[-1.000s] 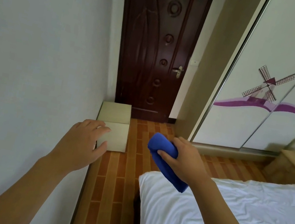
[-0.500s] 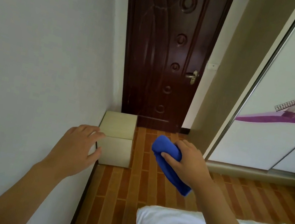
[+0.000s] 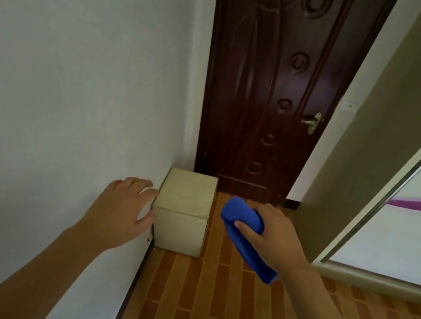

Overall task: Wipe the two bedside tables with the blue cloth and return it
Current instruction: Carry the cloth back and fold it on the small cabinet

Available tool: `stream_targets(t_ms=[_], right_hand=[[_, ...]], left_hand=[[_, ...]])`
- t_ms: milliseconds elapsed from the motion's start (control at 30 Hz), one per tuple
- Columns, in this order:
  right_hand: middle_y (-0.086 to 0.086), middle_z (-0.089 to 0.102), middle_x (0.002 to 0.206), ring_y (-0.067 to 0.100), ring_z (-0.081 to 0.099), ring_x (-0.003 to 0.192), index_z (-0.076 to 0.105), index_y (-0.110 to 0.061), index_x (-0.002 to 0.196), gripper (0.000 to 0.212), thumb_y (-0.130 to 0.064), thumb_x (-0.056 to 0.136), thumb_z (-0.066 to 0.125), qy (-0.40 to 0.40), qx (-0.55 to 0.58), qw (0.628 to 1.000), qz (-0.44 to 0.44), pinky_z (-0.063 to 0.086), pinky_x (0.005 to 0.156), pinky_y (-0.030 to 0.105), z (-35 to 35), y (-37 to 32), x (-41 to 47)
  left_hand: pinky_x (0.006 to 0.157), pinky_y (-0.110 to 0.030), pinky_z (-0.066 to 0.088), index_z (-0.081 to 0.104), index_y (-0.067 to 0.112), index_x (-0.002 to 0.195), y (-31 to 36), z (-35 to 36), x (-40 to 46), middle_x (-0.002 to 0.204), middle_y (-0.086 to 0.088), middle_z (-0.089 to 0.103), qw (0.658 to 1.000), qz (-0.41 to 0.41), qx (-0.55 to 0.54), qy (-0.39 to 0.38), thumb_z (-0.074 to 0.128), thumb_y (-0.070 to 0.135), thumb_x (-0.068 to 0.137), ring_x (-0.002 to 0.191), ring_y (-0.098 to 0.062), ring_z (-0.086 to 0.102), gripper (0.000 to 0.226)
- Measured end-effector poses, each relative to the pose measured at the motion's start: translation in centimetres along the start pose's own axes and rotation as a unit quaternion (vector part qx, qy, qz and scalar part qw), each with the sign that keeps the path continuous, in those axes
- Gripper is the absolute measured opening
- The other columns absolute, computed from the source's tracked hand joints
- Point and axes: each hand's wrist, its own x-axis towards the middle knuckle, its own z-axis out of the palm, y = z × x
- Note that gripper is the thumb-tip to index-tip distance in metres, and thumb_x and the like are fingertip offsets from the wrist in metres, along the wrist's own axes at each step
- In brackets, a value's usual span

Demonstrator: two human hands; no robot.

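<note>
- The right hand (image 3: pixel 271 237) grips a rolled, bright blue soft cloth (image 3: pixel 243 231), thumb across its near side and fingers curled over the top; the roll sticks out of the fist at both ends, one end toward the door, the other hanging down toward the floor.
- The left hand (image 3: pixel 121 211) is held out with fingers spread and relaxed, holding nothing, close to the white wall (image 3: pixel 63 77). Whether it touches the wall I cannot tell.
- The cloth is in the air, over the brown striped plank floor (image 3: pixel 207 299), near the right edge of a small pale wooden box-shaped bedside desk (image 3: pixel 183 210) and not touching it.
- That desk stands in the corner against the wall, before a dark carved wooden door (image 3: pixel 267 85).
- The cloth looks light, limp and easy to crush. It would likely sag or unroll if pinched at one end, so a full-hand hold round the middle suits carrying.
- For wiping, I judge a flat palm pressing a bunched pad onto the desk top would serve better.
</note>
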Motion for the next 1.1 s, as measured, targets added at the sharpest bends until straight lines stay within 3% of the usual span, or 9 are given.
stream_targets(t_ms=[267,567,733,867,1100], right_hand=[[-0.019,0.051,0.087,0.002,0.051,0.076,0.046,-0.045,0.091,0.026,-0.071,0.093,0.049,-0.022,-0.038,0.999,0.022,0.044,0.074,0.026,3.1,0.7,12.2],[-0.017,0.054,0.089,0.004,0.052,0.077,0.051,-0.04,0.096,0.035,-0.074,0.092,0.045,-0.042,-0.064,0.996,0.041,0.052,0.079,0.034,7.1,1.6,24.0],[-0.019,0.054,0.089,0.002,0.052,0.078,0.048,-0.047,0.096,0.031,-0.077,0.093,0.044,-0.05,-0.059,0.996,0.04,0.049,0.077,0.03,9.0,3.7,28.8],[-0.024,0.051,0.088,-0.002,0.052,0.077,0.045,-0.051,0.096,0.025,-0.076,0.094,0.046,-0.068,-0.038,0.996,0.039,0.037,0.071,0.017,10.8,6.1,33.2],[-0.018,0.059,0.084,0.0,0.055,0.073,0.057,-0.041,0.093,0.037,-0.077,0.092,0.045,-0.106,-0.039,0.993,0.036,0.036,0.067,0.015,14.1,11.8,42.5]], left_hand=[[0.109,-0.042,0.041,0.06,0.023,0.137,-7.5,3.5,11.3,0.143,0.0,0.056,0.998,-0.001,-0.057,0.012,0.03,0.054,0.094,0.131,-0.02,0.05,0.061],[0.107,-0.041,0.042,0.063,0.021,0.134,-14.5,7.7,22.8,0.14,0.0,0.059,0.993,0.016,-0.119,0.016,0.035,0.052,0.094,0.128,-0.02,0.052,0.058],[0.105,-0.04,0.042,0.062,0.02,0.135,-15.9,10.2,27.4,0.139,0.001,0.058,0.991,0.017,-0.136,0.006,0.033,0.051,0.095,0.126,-0.018,0.052,0.059],[0.104,-0.039,0.043,0.063,0.02,0.135,-16.8,12.3,31.4,0.138,0.001,0.059,0.99,0.005,-0.14,-0.006,0.032,0.051,0.094,0.125,-0.018,0.052,0.06],[0.108,-0.039,0.041,0.061,0.021,0.137,-17.4,16.7,39.5,0.14,0.002,0.057,0.99,-0.03,-0.132,-0.036,0.03,0.053,0.093,0.129,-0.018,0.051,0.063]])
